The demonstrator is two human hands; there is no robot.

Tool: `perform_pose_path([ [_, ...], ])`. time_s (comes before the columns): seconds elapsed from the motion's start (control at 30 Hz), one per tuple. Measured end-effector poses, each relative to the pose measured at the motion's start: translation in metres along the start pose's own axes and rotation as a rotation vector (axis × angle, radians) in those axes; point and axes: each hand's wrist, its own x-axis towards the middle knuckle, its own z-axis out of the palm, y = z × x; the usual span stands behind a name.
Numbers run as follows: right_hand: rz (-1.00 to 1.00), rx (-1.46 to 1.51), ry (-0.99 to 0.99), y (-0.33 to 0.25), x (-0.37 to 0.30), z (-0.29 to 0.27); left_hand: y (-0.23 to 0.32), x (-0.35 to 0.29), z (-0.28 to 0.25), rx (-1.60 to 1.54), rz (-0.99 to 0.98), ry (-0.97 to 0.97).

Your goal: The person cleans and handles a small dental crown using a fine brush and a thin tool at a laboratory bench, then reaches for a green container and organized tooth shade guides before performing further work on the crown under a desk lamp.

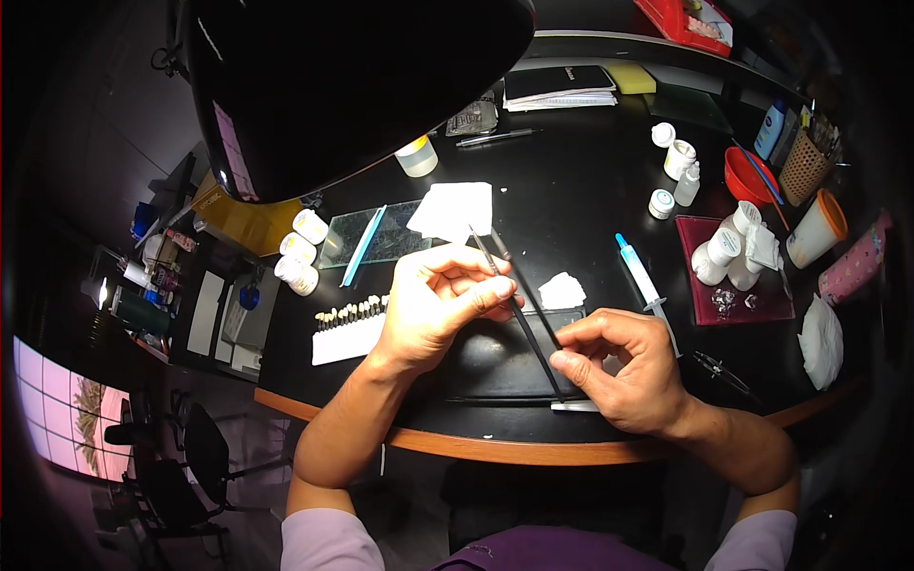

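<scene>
My left hand is closed in a pinch around a slim dark brush. Its fine tip points up and away, toward the stacked white paper sheets, and its handle slants down toward me. Between the thumb and fingertips of my right hand is a second slim dark stick, whose far end I cannot make out clearly. The two sticks lie nearly parallel, over a dark tray. A crumpled white tissue is beyond the tray, and a white tool sits under my right hand.
A row of shade tabs stands left of my left hand. Beyond are a glass slab and white jars. To the right lie a blue-tipped syringe and a maroon slab bearing jars. A black lamp overhangs the far left.
</scene>
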Motion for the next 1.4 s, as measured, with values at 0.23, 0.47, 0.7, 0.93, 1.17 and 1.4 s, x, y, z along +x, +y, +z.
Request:
perform_pose_path([
  [0.23,-0.02,0.002,0.007,0.002,-0.0009,0.0009,-0.0005,0.0002,-0.0029,0.029,0.004,-0.013],
  [0.47,0.023,-0.032,-0.085,-0.0026,-0.0022,0.003,-0.0023,-0.0003,-0.0025,-0.033,0.023,-0.023],
  [0.7,-0.048,-0.014,0.014,0.002,-0.0023,0.0034,-0.0025,0.0006,-0.0024,-0.036,0.025,-0.033],
  [0.93,-0.013,-0.043,-0.05,0.001,-0.0021,0.003,-0.0025,0.0013,-0.0037,-0.023,0.031,-0.034],
  [1.17,-0.005,-0.038,-0.065,0.0013,-0.0027,0.0028,-0.002,-0.0007,-0.0024,-0.022,0.018,-0.025],
  [1.4,-0.03,-0.035,-0.029,0.0028,-0.0006,0.0031,-0.0011,-0.0002,-0.0034,-0.028,0.002,-0.041],
])
